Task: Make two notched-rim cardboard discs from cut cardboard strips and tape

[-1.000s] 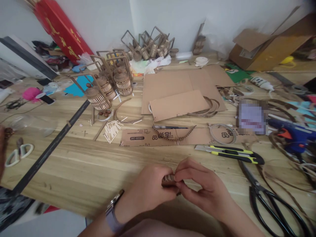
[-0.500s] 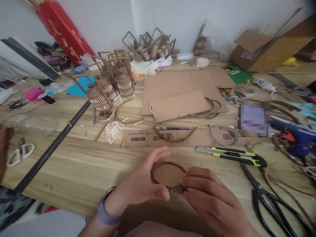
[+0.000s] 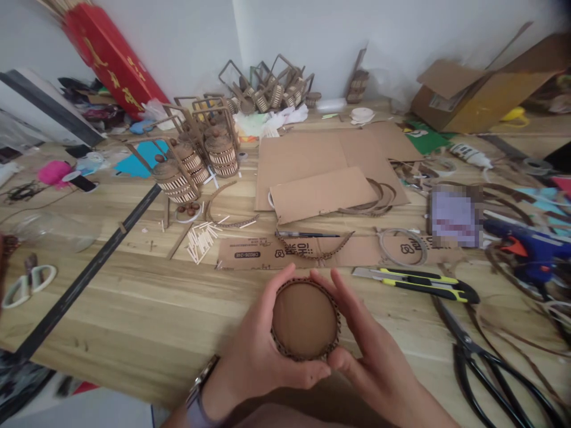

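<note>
Between my two hands is a round cardboard disc [image 3: 306, 321] with a corrugated cardboard strip running around its rim, its flat face turned up toward me. My left hand [image 3: 267, 345] curves around the left side, its thumb along the near edge. My right hand [image 3: 363, 342] grips the right side, fingers at the far right rim and thumb at the near right. Just beyond lies a flat printed cardboard strip [image 3: 250, 252], with a curved corrugated strip [image 3: 330, 254] and a black pen [image 3: 307, 234] on it.
To the right lie a yellow-black utility knife [image 3: 423, 282], large black scissors [image 3: 468, 345] and a blue glue gun [image 3: 530, 249]. Small lidded baskets with handles [image 3: 176, 181] stand at the left back. White sticks [image 3: 200, 241] and white-handled scissors [image 3: 31, 282] lie on the left.
The disc has tipped so its face shows more fully. My right hand has shifted from pinching the near right edge to wrapping the right side.
</note>
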Available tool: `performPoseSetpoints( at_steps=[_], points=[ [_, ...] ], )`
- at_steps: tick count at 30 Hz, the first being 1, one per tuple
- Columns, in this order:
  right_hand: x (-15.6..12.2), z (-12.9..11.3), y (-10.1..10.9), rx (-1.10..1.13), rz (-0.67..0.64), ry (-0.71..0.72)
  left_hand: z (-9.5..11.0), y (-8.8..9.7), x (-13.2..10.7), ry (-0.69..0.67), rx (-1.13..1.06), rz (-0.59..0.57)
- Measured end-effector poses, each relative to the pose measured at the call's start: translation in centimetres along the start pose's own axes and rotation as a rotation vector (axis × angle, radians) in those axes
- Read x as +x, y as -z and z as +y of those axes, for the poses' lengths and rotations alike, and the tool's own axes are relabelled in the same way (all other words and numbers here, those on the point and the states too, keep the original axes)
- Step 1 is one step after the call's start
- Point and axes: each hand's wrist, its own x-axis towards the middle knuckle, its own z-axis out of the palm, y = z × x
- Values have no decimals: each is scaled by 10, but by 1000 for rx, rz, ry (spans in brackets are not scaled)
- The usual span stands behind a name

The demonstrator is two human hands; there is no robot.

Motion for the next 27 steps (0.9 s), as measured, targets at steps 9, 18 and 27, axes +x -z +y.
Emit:
performPoseSetpoints(
  at_steps=[9, 18, 27],
  points=[
    [-3, 1, 3, -6, -36, 9, 5, -2, 0, -39, 129, 30],
    [-12, 3, -7, 145, -90, -61, 7, -16, 1, -285, 363, 133],
    [-2, 2, -29, 592, 371, -292, 1, -30, 4, -183, 328, 53]
  ],
)
